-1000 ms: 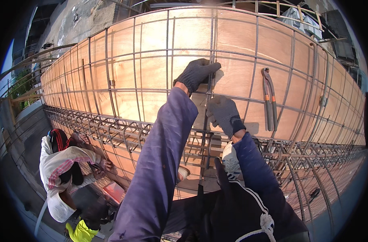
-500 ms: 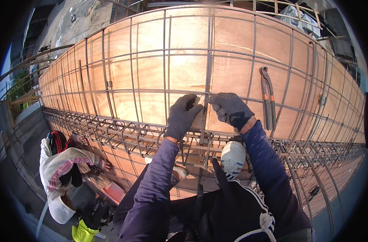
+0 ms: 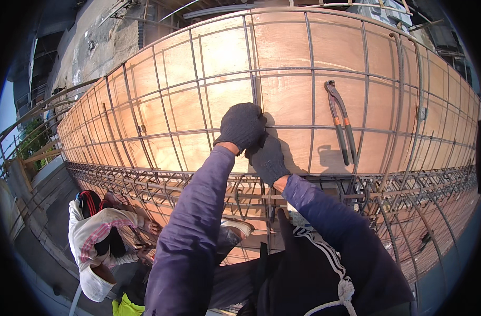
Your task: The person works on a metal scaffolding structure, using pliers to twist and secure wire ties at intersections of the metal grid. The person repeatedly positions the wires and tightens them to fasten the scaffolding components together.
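Both my hands wear dark grey gloves and meet at a crossing of the steel rebar grid (image 3: 312, 100). My left hand (image 3: 242, 126) is closed in a fist at the crossing and covers part of the vertical bar. Just below it and to the right, my right hand (image 3: 270, 160) is closed too, its fingertips tucked against the left hand. Whatever lies between the fingers is hidden. To the right, end-cutting pincers (image 3: 346, 125) with dark handles and orange bands rest upright at the grid, out of my hands.
Plywood panel (image 3: 285, 45) backs the grid. Below runs a dense rebar cage (image 3: 145, 176), with my shoe (image 3: 239, 227) beside it. At lower left a co-worker (image 3: 106, 231) in a pale top bends toward the lower boards. A white knotted rope (image 3: 346, 289) hangs at my front.
My hands have come together: the right moved left and down, under the left, which turned and closed. The view has shifted, and the pincers stay at the grid.
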The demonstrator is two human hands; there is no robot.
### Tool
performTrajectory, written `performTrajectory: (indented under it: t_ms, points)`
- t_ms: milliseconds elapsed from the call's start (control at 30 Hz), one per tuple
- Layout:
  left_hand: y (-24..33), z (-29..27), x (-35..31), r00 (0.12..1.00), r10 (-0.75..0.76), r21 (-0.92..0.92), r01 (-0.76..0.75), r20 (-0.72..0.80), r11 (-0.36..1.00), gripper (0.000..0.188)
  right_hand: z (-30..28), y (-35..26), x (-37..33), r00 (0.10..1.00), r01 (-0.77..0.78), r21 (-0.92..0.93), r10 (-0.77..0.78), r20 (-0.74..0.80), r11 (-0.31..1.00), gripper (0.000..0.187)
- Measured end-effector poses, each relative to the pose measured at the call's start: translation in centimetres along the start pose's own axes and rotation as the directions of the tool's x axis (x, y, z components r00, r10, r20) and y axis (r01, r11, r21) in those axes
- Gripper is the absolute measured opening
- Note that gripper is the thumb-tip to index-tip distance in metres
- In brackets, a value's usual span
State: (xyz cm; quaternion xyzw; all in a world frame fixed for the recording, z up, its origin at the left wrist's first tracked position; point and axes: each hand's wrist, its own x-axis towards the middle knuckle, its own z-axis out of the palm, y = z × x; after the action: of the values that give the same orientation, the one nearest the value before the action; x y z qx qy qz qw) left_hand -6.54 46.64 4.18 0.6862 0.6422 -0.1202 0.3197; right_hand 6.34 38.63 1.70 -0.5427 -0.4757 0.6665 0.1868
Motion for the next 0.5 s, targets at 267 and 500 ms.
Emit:
performTrajectory:
  t_ms: [267, 500]
  points:
    - [0.5, -3.4, 3.3, 0.903, 0.185, -0.008, -0.197, 0.387, 0.98, 0.029, 3.5, -2.0, 0.2, 0.943, -0.22, 0.76, 0.332, 0.006, 0.612, 0.014]
    - [-3.5, -1.9, -5.7, 0.973, -0.226, -0.622, 0.205, 0.045, 0.755, 0.04, 0.9, -4.2, -0.4, 0.963, -0.248, 0.398, 0.271, -0.001, 0.883, 0.019]
